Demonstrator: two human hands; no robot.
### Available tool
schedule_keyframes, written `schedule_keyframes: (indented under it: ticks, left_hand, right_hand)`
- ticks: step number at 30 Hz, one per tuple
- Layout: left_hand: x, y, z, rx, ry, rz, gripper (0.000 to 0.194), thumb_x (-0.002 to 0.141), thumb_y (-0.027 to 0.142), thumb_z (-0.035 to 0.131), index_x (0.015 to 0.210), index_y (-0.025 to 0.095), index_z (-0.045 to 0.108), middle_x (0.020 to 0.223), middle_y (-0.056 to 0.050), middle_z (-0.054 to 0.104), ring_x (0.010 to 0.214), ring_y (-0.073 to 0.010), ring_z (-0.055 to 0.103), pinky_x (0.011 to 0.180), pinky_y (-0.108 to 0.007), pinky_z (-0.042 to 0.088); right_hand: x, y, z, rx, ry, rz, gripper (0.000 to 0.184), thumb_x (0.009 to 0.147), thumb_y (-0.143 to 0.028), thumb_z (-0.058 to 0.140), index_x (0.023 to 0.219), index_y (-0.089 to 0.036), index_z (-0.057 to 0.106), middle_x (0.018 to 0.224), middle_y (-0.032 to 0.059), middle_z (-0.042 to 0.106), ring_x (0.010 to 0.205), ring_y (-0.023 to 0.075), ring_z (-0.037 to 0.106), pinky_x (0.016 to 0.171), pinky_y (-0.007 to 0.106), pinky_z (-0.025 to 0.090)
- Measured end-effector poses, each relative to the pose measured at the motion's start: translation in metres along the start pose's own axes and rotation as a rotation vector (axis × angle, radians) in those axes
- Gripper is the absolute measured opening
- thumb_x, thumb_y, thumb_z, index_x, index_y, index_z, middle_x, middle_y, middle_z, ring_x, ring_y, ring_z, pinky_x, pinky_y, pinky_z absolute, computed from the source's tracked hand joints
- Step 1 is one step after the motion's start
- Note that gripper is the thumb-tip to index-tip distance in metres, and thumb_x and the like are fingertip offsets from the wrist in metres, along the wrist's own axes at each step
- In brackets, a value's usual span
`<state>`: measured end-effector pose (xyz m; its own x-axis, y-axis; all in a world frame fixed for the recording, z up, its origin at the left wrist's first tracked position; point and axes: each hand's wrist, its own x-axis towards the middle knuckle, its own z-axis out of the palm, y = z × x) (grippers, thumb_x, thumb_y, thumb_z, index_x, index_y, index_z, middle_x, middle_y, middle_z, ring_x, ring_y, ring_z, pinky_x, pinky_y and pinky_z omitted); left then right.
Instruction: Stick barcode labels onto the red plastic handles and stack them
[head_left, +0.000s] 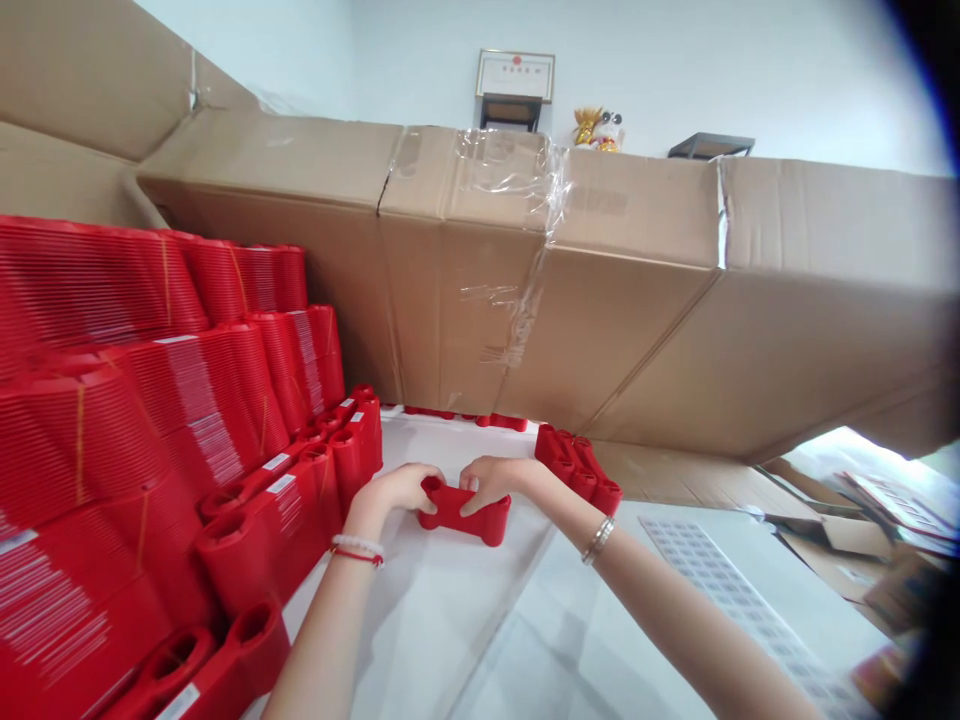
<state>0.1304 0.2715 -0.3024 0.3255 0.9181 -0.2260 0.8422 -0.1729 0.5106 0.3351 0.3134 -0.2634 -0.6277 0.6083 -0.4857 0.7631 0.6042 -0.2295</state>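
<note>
A short red bone-shaped stack point(459, 512) sits on or just above the white tabletop point(405, 600); I cannot tell which. Its wide ends show holes. My left hand point(409, 490) grips its left end, thumb in front. Around the middle of the stack closes my right hand point(491, 482), its thumb pressed on the front face. Some fingertips of both hands are hidden behind the stack. Right of my hands stand several similar red stacks point(577, 468) in a group. Close by on the left, a row of low red stacks point(289, 500) carries white labels.
Tall piles of banded red stacks point(195, 395) fill the left side. A large cardboard box wall point(465, 270) leans behind the table, with more red pieces under its lower edge. To the right lie a printed label sheet point(720, 580) and cardboard scraps point(855, 530).
</note>
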Motion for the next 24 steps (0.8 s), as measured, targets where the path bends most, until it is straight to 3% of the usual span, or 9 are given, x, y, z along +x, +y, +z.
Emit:
schedule_keyframes:
  ticks: [8,18,24]
  left_hand:
    - [-0.005,0.006,-0.001,0.041,0.002,-0.064,0.036,0.097,0.036,0.067,0.127,0.017,0.063,0.128,-0.010,0.066,0.110,-0.0257,0.067,0.094,-0.048,0.058]
    - [-0.004,-0.004,-0.001,-0.060,0.031,-0.112,0.041,0.096,0.034,0.068,0.133,0.018,0.060,0.135,-0.011,0.062,0.116,-0.0274,0.065,0.097,-0.050,0.057]
    - [-0.001,-0.009,0.003,-0.097,0.052,-0.161,0.045,0.095,0.035,0.069,0.135,0.018,0.058,0.133,-0.011,0.063,0.111,-0.0267,0.067,0.094,-0.049,0.058]
  right_hand:
    - [-0.003,0.001,0.019,-0.045,0.175,-0.050,0.030,0.100,-0.037,0.066,0.123,-0.018,0.066,0.125,0.0093,0.067,0.104,0.0238,0.068,0.088,0.044,0.060]
    - [0.003,0.005,0.024,-0.087,0.177,-0.098,0.028,0.099,-0.037,0.066,0.117,-0.015,0.068,0.117,0.0073,0.070,0.099,0.0234,0.070,0.085,0.042,0.061]
    - [0.009,0.022,0.021,-0.009,0.197,-0.084,0.029,0.099,-0.037,0.067,0.119,-0.015,0.068,0.120,0.0073,0.070,0.101,0.0247,0.070,0.086,0.042,0.060]
